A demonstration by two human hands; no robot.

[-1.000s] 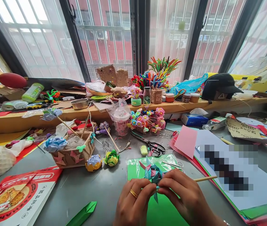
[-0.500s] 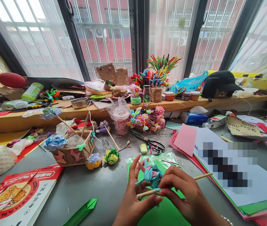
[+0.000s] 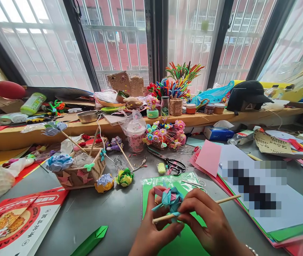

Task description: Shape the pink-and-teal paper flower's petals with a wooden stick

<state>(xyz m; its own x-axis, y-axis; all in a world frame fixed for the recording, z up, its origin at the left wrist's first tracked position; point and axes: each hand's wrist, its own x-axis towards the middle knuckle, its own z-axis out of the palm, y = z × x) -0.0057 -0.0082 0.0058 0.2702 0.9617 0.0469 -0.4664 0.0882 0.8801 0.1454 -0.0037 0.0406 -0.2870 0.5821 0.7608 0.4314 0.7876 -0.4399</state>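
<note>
Both your hands hold the paper flower (image 3: pixel 171 200): the left hand (image 3: pixel 153 227) cradles it from behind, and the right hand (image 3: pixel 210 217) pinches low at its near side.
The wooden stick (image 3: pixel 228 198) crosses just below the flower and runs on behind your right hand; whether the two are joined, I cannot tell. If your right fingers press too strongly, the thin folds may crease or tear. If the left ones loosen, the flower could open out, or the stick may slip. Below lies the green paper (image 3: pixel 190 242). Farther right, the stick's end is near the paper stack (image 3: pixel 295 208), so a wide turn might catch it.
</note>
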